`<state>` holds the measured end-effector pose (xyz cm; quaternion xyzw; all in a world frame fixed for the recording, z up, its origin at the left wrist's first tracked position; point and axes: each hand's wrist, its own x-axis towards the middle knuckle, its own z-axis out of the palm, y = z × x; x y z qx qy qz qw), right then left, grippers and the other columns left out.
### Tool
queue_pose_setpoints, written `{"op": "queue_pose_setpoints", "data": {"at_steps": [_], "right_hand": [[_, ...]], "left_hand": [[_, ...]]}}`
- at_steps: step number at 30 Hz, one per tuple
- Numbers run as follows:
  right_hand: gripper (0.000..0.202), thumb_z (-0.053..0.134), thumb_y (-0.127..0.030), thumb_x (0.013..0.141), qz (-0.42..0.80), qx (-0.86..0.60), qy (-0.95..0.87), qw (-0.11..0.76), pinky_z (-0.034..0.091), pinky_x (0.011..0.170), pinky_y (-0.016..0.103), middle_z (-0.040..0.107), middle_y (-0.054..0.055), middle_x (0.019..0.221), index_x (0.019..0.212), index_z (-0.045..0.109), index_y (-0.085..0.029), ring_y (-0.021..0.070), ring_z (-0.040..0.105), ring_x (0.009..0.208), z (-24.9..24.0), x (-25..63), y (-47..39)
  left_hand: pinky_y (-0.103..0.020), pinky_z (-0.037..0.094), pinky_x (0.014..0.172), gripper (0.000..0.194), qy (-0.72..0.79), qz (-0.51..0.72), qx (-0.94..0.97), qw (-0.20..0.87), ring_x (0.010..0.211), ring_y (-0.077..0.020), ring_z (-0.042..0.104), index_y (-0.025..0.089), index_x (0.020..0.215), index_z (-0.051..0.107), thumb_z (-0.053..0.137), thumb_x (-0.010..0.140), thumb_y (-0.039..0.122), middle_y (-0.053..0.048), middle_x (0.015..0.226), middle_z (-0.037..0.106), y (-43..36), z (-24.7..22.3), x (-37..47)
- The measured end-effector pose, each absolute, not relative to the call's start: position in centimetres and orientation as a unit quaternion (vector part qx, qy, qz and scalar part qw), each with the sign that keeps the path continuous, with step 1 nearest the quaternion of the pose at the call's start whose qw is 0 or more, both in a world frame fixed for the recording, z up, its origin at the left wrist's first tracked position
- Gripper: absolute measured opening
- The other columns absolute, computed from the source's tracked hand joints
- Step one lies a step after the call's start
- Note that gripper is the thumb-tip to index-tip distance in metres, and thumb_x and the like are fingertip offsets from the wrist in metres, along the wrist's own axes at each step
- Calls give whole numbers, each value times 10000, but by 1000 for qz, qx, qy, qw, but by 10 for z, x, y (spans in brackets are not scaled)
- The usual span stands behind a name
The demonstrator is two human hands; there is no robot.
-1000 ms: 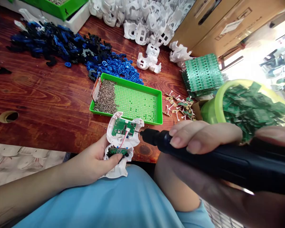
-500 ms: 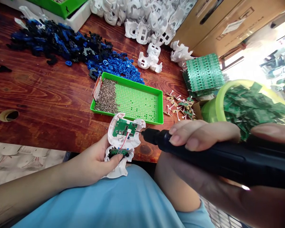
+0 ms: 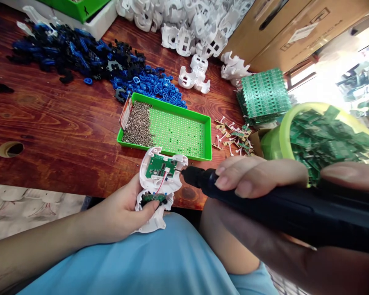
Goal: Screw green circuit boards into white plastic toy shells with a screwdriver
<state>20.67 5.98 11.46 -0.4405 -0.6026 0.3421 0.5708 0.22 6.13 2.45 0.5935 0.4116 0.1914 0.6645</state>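
My left hand [image 3: 126, 209] is closed around a white plastic housing [image 3: 147, 179] above my lap, its thumb on the lower part. A green circuit board [image 3: 155, 167] sits in the upper part of the housing. Red and white wires [image 3: 162, 182] run from it down to a smaller board [image 3: 150, 198] by my thumb. My right hand [image 3: 264, 176] grips a black electric screwdriver [image 3: 279, 209], which lies nearly level. Its bit points at the right edge of the upper board; whether the tip touches a screw is too small to tell.
Beyond the housing lies a green tray [image 3: 207, 139] with many small screws [image 3: 137, 125]. Behind it are blue and black plastic parts [image 3: 147, 84] and white shells [image 3: 184, 39]. At right stand stacked circuit panels [image 3: 264, 94], a yellow-green bucket [image 3: 275, 143] of boards and a cardboard box [image 3: 276, 37].
The rear of the screwdriver and my right hand have shifted slightly down and left. My left hand and the housing stay nearly in place.
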Motion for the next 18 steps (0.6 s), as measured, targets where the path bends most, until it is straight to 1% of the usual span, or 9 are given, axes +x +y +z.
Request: {"op": "queue_pose_setpoints", "data": {"at_steps": [2,4,7,9,11,12,14,16,18], "right_hand": [[195,758,-372,688,326,-439,-624,558,546,650,379,544,-34,588,700,604,-254,160,590,548,114,207,59],[174,786,-285,669,324,-427,-645,545,542,640,353,557,-39,585,699,621,-238,149,602,542,113,208,59],[108,739,-192,727,325,-392,-663,549,544,649,326,594,-29,597,729,633,-216,141,626,574,110,212,63],[68,682,-196,785,329,-336,-705,530,555,630,321,620,-24,605,745,629,-209,143,641,581,107,220,69],[64,675,-197,790,335,-288,-753,488,569,606,326,640,-33,624,766,618,-213,150,654,579,104,228,73],[95,694,-174,767,335,-285,-765,469,575,612,335,649,-39,640,783,611,-217,155,660,584,103,231,75],[251,753,-93,675,325,-321,-766,453,582,655,359,661,-49,677,819,596,-226,167,669,608,104,233,73],[363,780,-26,594,309,-358,-752,459,579,677,365,659,-54,683,819,584,-233,172,667,608,107,229,69],[345,778,-47,604,309,-363,-735,482,576,633,354,644,-59,656,790,571,-251,169,655,579,113,220,63]], "left_hand": [[-281,399,1035,476,401,203,578,682,1136,-210,568,231,1324,374,505,882,351,-47,1307,570,61,26,3],[-264,391,1042,516,389,212,570,692,1163,-194,554,253,1362,322,503,883,327,-29,1316,570,60,28,3],[-260,362,1066,584,377,217,575,693,1187,-178,539,263,1414,240,490,886,286,-17,1329,565,61,30,2],[-272,380,1055,630,376,218,578,691,1177,-187,551,236,1436,196,490,881,275,-35,1323,572,62,29,2],[-286,366,1068,667,382,219,585,681,1194,-197,539,216,1448,161,497,874,271,-49,1338,559,61,28,1],[-291,342,1084,674,384,219,589,676,1214,-196,522,214,1451,150,495,875,267,-50,1357,542,61,27,1],[-283,304,1104,670,381,221,597,671,1236,-185,500,212,1450,146,488,876,258,-48,1381,519,59,26,1],[-260,330,1085,655,375,227,598,671,1214,-174,519,202,1444,161,483,875,245,-55,1361,535,58,26,0],[-246,363,1060,616,368,234,601,670,1184,-171,545,206,1428,213,479,873,229,-56,1331,558,58,27,0]]}}
